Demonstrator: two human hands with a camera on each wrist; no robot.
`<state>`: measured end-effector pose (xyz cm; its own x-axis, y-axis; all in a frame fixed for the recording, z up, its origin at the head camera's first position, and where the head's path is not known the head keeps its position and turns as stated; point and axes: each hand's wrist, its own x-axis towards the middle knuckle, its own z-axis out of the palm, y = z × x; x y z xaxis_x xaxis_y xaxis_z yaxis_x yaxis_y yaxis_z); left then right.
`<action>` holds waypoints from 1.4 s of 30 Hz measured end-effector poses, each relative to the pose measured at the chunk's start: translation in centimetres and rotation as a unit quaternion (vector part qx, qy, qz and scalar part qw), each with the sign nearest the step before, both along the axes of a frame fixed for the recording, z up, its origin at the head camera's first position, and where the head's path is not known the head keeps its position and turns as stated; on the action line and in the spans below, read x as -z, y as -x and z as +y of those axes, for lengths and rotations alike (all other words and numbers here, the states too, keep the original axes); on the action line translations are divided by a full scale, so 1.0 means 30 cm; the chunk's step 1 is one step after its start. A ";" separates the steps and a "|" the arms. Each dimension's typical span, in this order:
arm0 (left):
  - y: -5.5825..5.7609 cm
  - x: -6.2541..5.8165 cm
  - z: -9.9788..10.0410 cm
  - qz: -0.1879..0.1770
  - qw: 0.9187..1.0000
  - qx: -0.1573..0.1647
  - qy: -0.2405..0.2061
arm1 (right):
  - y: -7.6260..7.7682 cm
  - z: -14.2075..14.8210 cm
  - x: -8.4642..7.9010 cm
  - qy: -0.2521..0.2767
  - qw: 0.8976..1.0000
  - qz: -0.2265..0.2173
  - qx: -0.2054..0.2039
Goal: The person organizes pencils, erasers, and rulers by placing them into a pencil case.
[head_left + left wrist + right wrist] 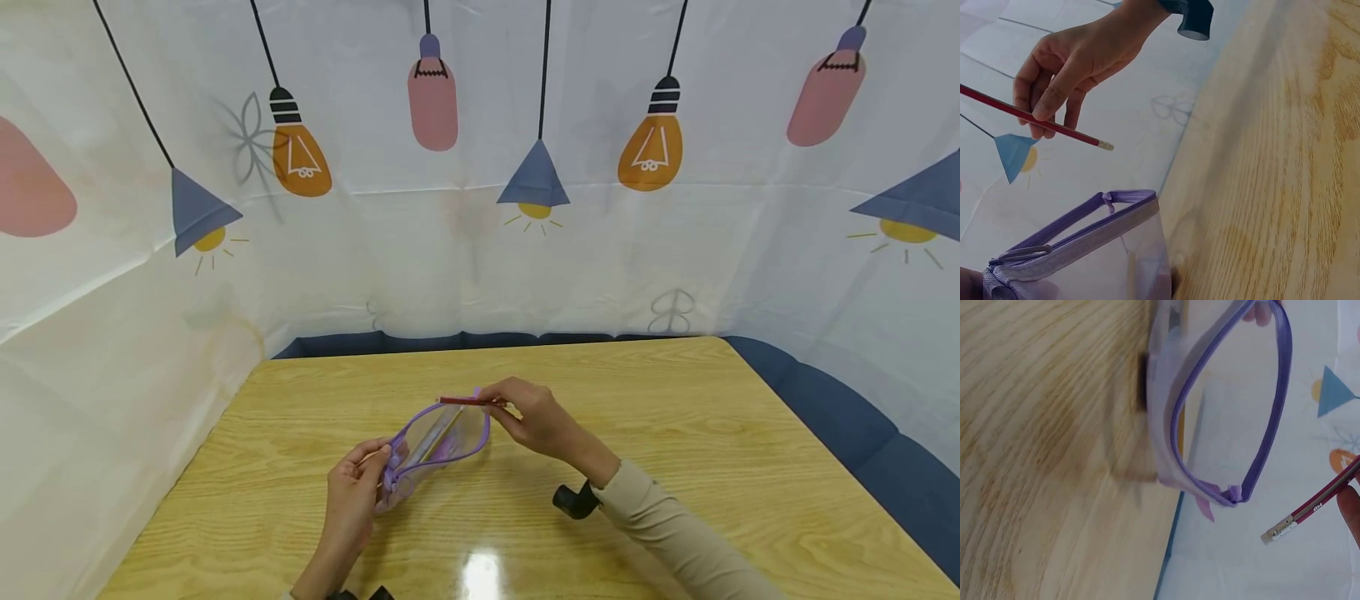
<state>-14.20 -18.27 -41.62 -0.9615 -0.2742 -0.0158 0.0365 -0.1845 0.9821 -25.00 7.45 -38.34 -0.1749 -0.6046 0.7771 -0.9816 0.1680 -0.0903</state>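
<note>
A see-through pencil case point(432, 450) with a purple zipper edge has its mouth spread wide above the table. The left hand point(356, 483) grips its near-left end by the zipper. Inside the case, a yellowish pencil point(444, 435) and other items show dimly through the clear side. Above the far end of the opening, the right hand point(531, 417) pinches a red pencil point(1054, 127) between thumb and fingers. A pale eraser in a silver ferrule tips that pencil point(1280, 529). In both wrist views the pencil is apart from the case.
A wood-grain table point(660, 400) lies beneath both hands, with a bright light reflection near its front. Dark blue padding point(840, 408) borders the back and right side. Behind hangs a white curtain point(480, 275) printed with lamps and bulbs.
</note>
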 end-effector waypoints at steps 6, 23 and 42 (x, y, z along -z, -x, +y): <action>0.003 0.001 0.002 -0.005 1.000 -0.003 0.002 | -0.003 -0.020 0.003 0.004 1.000 -0.003 -0.030; 0.001 0.007 0.009 -0.014 1.000 -0.004 -0.007 | 0.001 -0.069 0.019 -0.005 0.996 -0.034 -0.082; 0.000 0.006 0.010 -0.013 1.000 -0.006 0.001 | 0.026 -0.101 0.079 -0.070 0.994 0.016 -0.079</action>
<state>-14.21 -17.98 -41.79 -0.9574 -0.2861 -0.0394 0.0139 -0.1817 0.9832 -25.78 4.43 -40.72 -0.0452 -0.7246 0.6877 -0.9988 0.0192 -0.0454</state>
